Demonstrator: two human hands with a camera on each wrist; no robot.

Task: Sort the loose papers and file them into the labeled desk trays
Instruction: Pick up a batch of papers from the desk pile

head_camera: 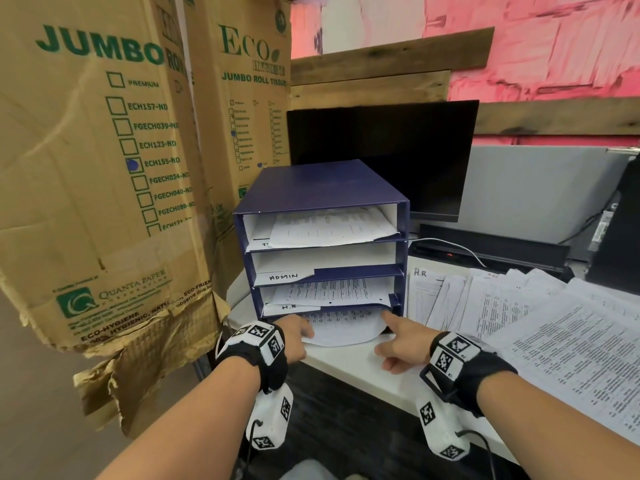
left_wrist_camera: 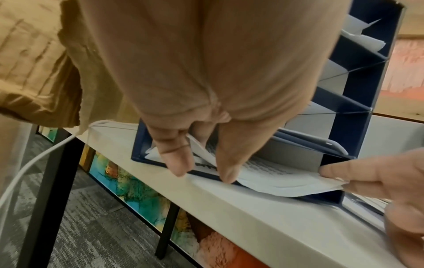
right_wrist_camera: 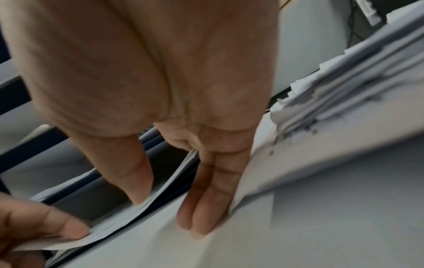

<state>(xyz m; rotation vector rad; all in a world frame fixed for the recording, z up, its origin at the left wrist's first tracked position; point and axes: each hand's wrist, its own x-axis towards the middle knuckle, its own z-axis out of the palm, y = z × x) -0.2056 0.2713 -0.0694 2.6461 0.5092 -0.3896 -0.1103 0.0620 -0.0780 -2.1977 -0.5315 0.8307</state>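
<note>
A blue four-tier tray stack stands on the white desk. Its second tier is labeled ADMIN, its third H.R. A bundle of printed sheets lies partly inside the bottom tier and bulges out over the desk. My left hand pinches the left edge of the sheets between thumb and fingers. My right hand has its thumb on their right edge, and its straight fingers lie flat on the desk. The top and third tiers hold papers.
Loose printed papers fan across the desk to the right, one marked H.R. A dark monitor and a black device stand behind the trays. Tall cardboard boxes crowd the left. The desk's front edge is just below my hands.
</note>
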